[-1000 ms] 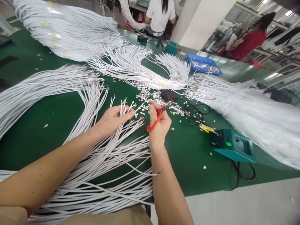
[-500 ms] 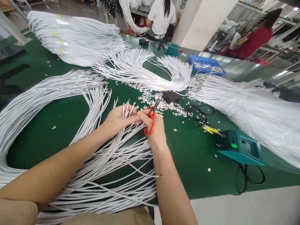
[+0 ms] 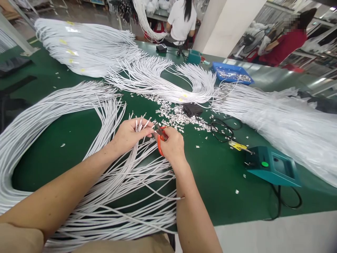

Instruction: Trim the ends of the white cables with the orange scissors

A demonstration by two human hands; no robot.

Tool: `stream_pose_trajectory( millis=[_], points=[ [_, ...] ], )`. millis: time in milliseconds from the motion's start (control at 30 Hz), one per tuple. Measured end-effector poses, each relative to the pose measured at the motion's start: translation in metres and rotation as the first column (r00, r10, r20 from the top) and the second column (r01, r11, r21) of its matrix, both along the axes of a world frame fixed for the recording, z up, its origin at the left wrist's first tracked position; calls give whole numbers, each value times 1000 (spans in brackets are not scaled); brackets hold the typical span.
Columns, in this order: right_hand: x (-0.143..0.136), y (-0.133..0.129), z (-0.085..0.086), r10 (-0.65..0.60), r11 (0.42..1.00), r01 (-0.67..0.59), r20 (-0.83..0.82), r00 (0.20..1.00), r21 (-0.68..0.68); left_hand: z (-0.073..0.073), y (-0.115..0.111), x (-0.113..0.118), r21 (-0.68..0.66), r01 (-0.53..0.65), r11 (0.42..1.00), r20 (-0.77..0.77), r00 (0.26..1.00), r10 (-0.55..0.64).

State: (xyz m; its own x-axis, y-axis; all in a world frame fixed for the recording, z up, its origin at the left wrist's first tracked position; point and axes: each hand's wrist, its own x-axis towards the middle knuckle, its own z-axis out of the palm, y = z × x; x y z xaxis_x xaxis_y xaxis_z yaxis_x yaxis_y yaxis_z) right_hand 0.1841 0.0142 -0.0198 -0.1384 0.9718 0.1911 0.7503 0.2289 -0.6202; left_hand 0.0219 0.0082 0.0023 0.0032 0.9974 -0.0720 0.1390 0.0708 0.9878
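Pinched in my left hand (image 3: 133,133) are several white cables (image 3: 133,154), their ends standing up between thumb and fingers. My right hand (image 3: 173,144) is closed round orange-handled scissors (image 3: 160,144). The dark blades point left and meet the cable end at my left thumb tip; whether they touch it I cannot make out. Under my wrists lies a loose spread of white cables (image 3: 118,214). Just beyond my hands, many small silvery pieces (image 3: 172,114) are scattered on the green table (image 3: 205,168).
A teal device (image 3: 273,167) with a green button stands at the right, yellow-handled tool (image 3: 237,145) beside it. Cable bundles (image 3: 84,45) lie at the back left and a plastic-wrapped bundle (image 3: 289,119) at the right. A blue tray (image 3: 233,66) sits behind. Two people work farther back.
My right hand has turned the scissors from pointing up and away to pointing left, bringing the blades to the cable end at my left thumb. My left hand keeps its pinch.
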Motion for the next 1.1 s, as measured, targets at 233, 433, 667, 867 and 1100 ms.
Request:
stream_pose_trajectory(
  millis=[233,433,667,867,1100],
  points=[
    [-2,-4,3,-14,1000,13,93,996,12,1,-1,0,87,-4,996,-182,983,20],
    [-3,-3,-2,-15,999,11,102,995,44,3,-1,1,54,17,998,-130,992,-10],
    [0,-2,5,-36,992,9,-219,975,-126,4,-3,1,54,-38,998,-182,982,48],
    [-11,-6,17,-198,968,-5,-776,599,-251,0,-5,2,101,-23,995,-263,964,49],
    [-15,-4,11,-228,953,-88,-879,419,-289,-3,-4,2,94,-6,996,-225,974,27]
  ],
)
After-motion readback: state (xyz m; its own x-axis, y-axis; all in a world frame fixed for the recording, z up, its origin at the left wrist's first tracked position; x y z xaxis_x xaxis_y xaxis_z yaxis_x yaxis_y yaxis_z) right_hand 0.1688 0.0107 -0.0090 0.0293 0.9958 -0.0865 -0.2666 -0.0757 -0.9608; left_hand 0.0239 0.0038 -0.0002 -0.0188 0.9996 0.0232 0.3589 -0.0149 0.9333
